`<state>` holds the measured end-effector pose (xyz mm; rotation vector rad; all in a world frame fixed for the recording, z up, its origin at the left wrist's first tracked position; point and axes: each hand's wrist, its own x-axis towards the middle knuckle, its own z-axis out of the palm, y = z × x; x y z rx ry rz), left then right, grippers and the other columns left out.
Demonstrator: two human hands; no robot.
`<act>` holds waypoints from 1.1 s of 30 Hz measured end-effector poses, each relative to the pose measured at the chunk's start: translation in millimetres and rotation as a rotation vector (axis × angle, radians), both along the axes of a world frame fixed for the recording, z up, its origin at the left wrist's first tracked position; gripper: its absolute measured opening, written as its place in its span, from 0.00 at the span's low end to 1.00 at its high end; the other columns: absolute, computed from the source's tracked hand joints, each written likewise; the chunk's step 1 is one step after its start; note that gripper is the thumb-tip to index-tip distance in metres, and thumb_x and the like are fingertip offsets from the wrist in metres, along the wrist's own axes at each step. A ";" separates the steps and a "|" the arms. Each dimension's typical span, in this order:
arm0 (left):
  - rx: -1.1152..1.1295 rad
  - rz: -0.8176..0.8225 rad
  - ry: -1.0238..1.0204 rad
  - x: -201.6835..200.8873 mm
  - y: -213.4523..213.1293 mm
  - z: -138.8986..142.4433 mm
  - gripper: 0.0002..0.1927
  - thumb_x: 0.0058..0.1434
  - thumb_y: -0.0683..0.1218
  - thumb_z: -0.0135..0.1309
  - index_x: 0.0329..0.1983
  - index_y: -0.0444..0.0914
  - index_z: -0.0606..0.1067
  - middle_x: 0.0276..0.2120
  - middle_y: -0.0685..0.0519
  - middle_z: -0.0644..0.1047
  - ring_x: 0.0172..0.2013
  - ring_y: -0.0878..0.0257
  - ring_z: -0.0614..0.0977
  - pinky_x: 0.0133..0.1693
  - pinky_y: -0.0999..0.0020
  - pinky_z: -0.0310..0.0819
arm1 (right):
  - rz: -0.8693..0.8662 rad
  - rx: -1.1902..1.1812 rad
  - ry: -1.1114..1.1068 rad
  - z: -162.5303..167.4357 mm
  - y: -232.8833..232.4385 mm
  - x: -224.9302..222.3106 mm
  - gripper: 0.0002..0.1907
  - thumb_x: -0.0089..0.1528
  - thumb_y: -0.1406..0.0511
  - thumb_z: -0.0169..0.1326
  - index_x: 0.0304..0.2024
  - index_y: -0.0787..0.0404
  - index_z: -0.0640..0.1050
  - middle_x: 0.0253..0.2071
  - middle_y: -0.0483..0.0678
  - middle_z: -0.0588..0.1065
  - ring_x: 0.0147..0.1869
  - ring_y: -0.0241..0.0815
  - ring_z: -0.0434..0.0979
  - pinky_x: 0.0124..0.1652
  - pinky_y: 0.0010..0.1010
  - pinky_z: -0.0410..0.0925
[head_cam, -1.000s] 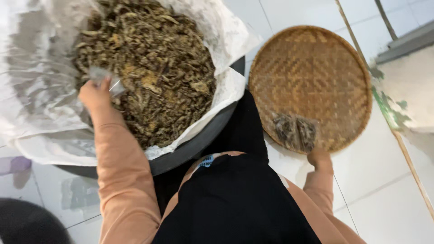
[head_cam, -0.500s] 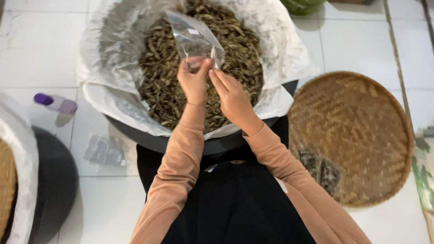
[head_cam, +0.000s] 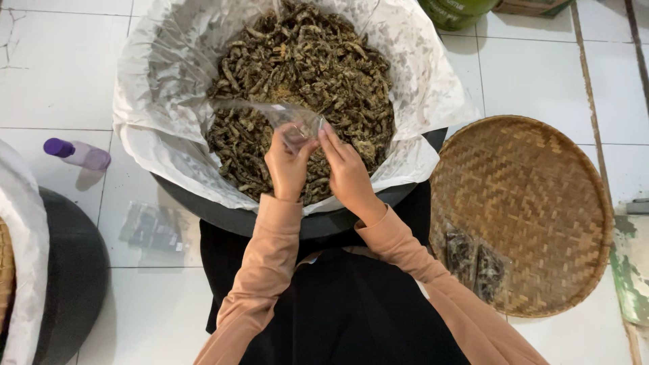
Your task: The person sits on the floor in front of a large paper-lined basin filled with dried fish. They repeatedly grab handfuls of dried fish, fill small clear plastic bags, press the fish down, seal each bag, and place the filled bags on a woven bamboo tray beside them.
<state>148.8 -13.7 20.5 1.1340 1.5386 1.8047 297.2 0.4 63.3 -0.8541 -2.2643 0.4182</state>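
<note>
Two hands (head_cam: 318, 165) (one clear bag (head_cam: 284, 118))

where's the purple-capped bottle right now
In the head view the purple-capped bottle lies on its side on the white tiled floor, left of the paper-lined basin.

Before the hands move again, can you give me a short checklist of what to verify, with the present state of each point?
1. Both hands on the small clear plastic bag: ok, left hand and right hand pinch it.
2. Bag mouth open: cannot tell.
3. Bag over the dark dried pieces in the big paper-lined black basin: ok.
4. White paper liner covers the basin rim: ok.
5. Round woven bamboo tray beside the right arm, holding filled bags: ok.
</note>
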 end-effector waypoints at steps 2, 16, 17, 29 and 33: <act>-0.027 0.021 0.146 1.5 -7.5 8.4 0.27 0.59 0.36 0.65 0.62 0.33 0.70 0.39 0.46 0.85 0.41 0.62 0.88 0.41 0.69 0.83 | 0.016 0.019 0.090 2.2 -0.5 3.8 0.37 0.61 0.83 0.45 0.74 0.65 0.63 0.74 0.58 0.64 0.60 0.60 0.73 0.58 0.46 0.67; 0.036 -0.024 0.786 77.3 -41.4 36.2 0.31 0.67 0.36 0.54 0.73 0.29 0.61 0.33 0.45 0.79 0.28 0.54 0.82 0.30 0.62 0.79 | 0.090 -0.248 0.449 17.6 36.1 17.5 0.26 0.76 0.70 0.42 0.77 0.60 0.59 0.81 0.53 0.53 0.86 0.51 0.52 0.81 0.41 0.49; 0.064 -0.044 0.795 86.9 -46.9 38.4 0.32 0.66 0.36 0.56 0.72 0.29 0.61 0.31 0.46 0.78 0.27 0.54 0.81 0.29 0.61 0.78 | 0.065 -0.275 0.480 20.4 41.8 23.5 0.27 0.76 0.68 0.41 0.77 0.60 0.58 0.81 0.53 0.54 0.85 0.51 0.52 0.81 0.41 0.49; 0.153 -0.671 -0.689 4.2 53.5 35.6 0.65 0.51 0.62 0.71 0.80 0.56 0.38 0.73 0.41 0.56 0.71 0.44 0.63 0.69 0.40 0.62 | 0.276 -0.230 0.128 31.7 51.6 9.2 0.30 0.75 0.63 0.46 0.78 0.59 0.56 0.81 0.57 0.51 0.86 0.60 0.47 0.79 0.46 0.49; 0.188 -0.631 -0.877 -33.8 97.7 10.3 0.60 0.52 0.59 0.71 0.80 0.51 0.45 0.66 0.33 0.63 0.61 0.41 0.72 0.59 0.37 0.74 | 0.436 -0.145 0.030 25.7 86.1 -20.6 0.33 0.74 0.66 0.50 0.79 0.58 0.54 0.81 0.60 0.49 0.84 0.65 0.46 0.78 0.48 0.47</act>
